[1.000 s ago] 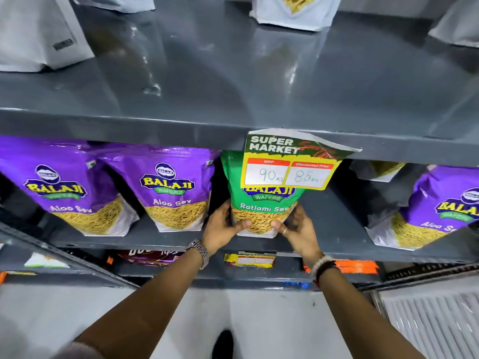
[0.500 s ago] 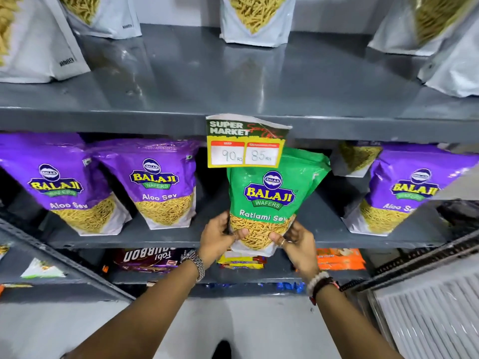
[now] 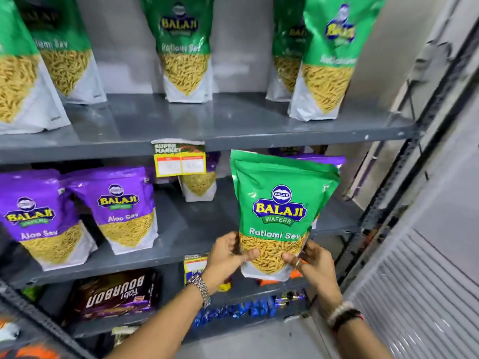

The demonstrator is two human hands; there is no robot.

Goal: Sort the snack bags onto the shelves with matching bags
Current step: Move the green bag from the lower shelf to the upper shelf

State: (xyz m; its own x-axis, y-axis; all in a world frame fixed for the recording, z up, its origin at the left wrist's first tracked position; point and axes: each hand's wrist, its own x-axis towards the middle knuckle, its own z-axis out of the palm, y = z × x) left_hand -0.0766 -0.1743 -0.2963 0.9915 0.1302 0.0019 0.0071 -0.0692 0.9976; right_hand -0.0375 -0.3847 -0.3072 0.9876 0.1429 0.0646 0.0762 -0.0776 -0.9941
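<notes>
A green Ratlami Sev bag (image 3: 281,203) is held upright in front of the right part of the middle shelf (image 3: 166,257). My left hand (image 3: 228,257) grips its lower left corner and my right hand (image 3: 311,263) its lower right corner. Purple Aloo Sev bags (image 3: 124,206) stand on the middle shelf at the left, and another purple bag (image 3: 329,160) shows behind the held bag. Several green Ratlami Sev bags (image 3: 185,47) stand on the upper shelf (image 3: 233,120), with a gap between the middle one and those at the right.
A yellow price tag (image 3: 180,158) hangs from the upper shelf's front edge. Below are a brown Bourbon biscuit pack (image 3: 116,296) and blue packets (image 3: 243,307). The rack's metal upright (image 3: 404,161) and a ribbed grey shutter (image 3: 420,294) are at the right.
Both hands have pulled the green bag out from the middle shelf and carried it right and up. The view has tilted upward, so the green bags on the upper shelf now show.
</notes>
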